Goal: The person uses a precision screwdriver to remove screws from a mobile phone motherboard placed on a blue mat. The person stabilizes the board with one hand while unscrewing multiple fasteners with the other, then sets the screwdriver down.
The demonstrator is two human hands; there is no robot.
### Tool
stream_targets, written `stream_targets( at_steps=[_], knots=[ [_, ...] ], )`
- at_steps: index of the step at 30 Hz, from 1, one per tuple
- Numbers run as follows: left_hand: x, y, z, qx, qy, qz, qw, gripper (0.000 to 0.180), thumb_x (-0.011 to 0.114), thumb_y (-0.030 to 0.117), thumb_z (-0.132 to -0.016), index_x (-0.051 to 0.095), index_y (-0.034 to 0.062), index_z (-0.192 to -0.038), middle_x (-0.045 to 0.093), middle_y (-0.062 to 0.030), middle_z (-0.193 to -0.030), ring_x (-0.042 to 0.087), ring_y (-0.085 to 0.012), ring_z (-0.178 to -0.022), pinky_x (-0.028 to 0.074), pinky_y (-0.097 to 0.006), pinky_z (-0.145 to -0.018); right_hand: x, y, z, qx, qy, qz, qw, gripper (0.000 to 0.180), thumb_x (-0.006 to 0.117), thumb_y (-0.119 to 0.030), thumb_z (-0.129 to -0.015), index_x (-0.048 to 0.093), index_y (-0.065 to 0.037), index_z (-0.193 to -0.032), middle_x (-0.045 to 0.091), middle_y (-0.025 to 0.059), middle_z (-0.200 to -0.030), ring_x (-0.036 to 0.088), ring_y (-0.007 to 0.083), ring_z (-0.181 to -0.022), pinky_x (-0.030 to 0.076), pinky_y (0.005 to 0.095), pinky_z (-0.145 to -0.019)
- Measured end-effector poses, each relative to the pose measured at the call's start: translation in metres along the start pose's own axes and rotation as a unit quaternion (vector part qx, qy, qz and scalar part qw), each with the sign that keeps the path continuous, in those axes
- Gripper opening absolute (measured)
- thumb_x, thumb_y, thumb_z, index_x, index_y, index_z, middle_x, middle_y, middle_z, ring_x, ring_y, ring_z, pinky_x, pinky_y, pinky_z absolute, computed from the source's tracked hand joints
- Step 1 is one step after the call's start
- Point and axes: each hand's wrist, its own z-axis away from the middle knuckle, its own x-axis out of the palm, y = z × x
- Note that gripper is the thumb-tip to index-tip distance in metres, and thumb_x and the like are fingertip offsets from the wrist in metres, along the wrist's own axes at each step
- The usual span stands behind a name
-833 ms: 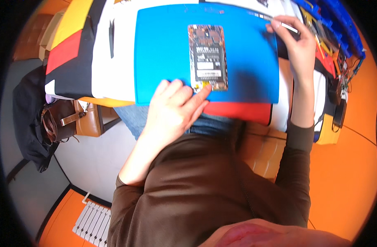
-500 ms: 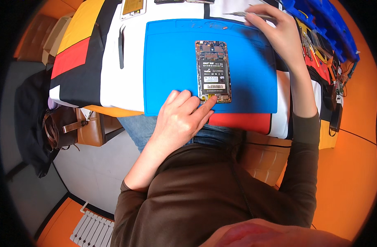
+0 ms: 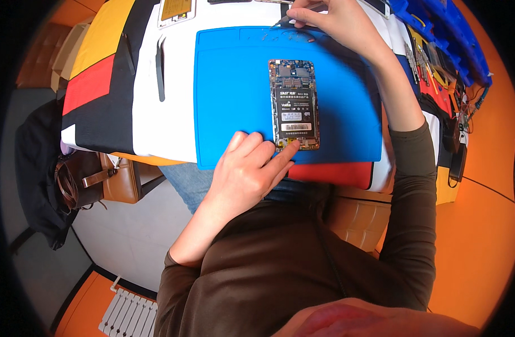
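An opened smartphone [image 3: 295,106] lies on the blue work mat [image 3: 229,95], its black battery and circuit boards bare. The index finger of my left hand [image 3: 247,171] presses on the phone's lower end, while the other fingers are curled beneath the palm. Over the mat's far edge, my right hand [image 3: 339,22] pinches slim pointed tweezers [image 3: 282,21]. The tweezer tips point down and left, close to several tiny parts [image 3: 285,36] along the top of the mat. Whether anything sits between the tips is too small to tell.
Left of the mat lies a dark slim tool [image 3: 160,70], with another dark strip [image 3: 128,54] beyond it. A phone part with a gold panel [image 3: 177,11] is at the far left. Screwdrivers [image 3: 419,64] and a blue parts tray [image 3: 437,33] stand at the right.
My right hand has moved left with the tweezers, toward the tiny parts at the mat's far edge. My left hand stays on the phone's lower end. The whole view has shifted slightly.
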Motion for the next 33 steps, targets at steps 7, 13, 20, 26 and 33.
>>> stream_targets(
  at_steps=[7,13,20,26,33],
  knots=[
    [-0.002,-0.002,0.0,0.004,-0.007,0.005,1.0,0.048,0.086,0.015,-0.076,0.078,0.0112,-0.123,0.047,0.0007,-0.081,0.049,-0.0181,-0.079,0.038,-0.034,-0.069,0.001,-0.003,-0.007,-0.02,-0.029,-0.001,0.999,0.014,0.072,-0.013,-0.096,0.076,0.001,-0.093,0.075,0.0066,-0.081,0.069,0.0111,-0.075,0.055,0.0284,-0.072],
    [-0.003,-0.002,0.001,0.002,-0.013,0.009,1.0,0.048,0.085,0.014,-0.076,0.077,0.0114,-0.123,0.047,0.0004,-0.081,0.049,-0.018,-0.079,0.038,-0.034,-0.07,0.001,-0.006,-0.007,-0.009,-0.032,0.023,0.999,0.014,0.073,-0.013,-0.095,0.076,0.001,-0.094,0.075,0.0067,-0.082,0.069,0.011,-0.077,0.055,0.0281,-0.073],
    [-0.003,-0.002,0.002,0.001,-0.011,0.011,1.0,0.047,0.084,0.013,-0.077,0.077,0.0114,-0.123,0.046,0.0003,-0.081,0.049,-0.018,-0.079,0.038,-0.034,-0.07,0.002,-0.007,-0.006,-0.006,-0.03,0.01,0.999,0.013,0.073,-0.012,-0.096,0.076,0.001,-0.094,0.075,0.0067,-0.082,0.069,0.0116,-0.076,0.055,0.0281,-0.073],
    [-0.005,-0.003,0.0,0.0,-0.017,0.016,1.0,0.045,0.084,0.013,-0.077,0.078,0.0123,-0.122,0.046,-0.0002,-0.08,0.05,-0.0191,-0.078,0.039,-0.034,-0.069,-0.007,-0.027,0.018,-0.001,-0.001,-0.071,0.997,0.009,0.073,-0.007,-0.095,0.075,0.001,-0.093,0.075,0.0067,-0.083,0.071,0.0115,-0.078,0.057,0.0263,-0.074],
    [-0.001,-0.002,0.001,-0.001,-0.005,0.026,1.0,0.038,0.083,0.013,-0.083,0.08,0.0108,-0.121,0.044,-0.003,-0.078,0.045,-0.0225,-0.074,0.037,-0.037,-0.069,-0.009,-0.03,0.124,-0.018,0.095,-0.048,0.994,0.006,0.072,-0.005,-0.093,0.074,0.0,-0.095,0.074,0.0064,-0.085,0.072,0.016,-0.08,0.056,0.0293,-0.079]
  ],
)
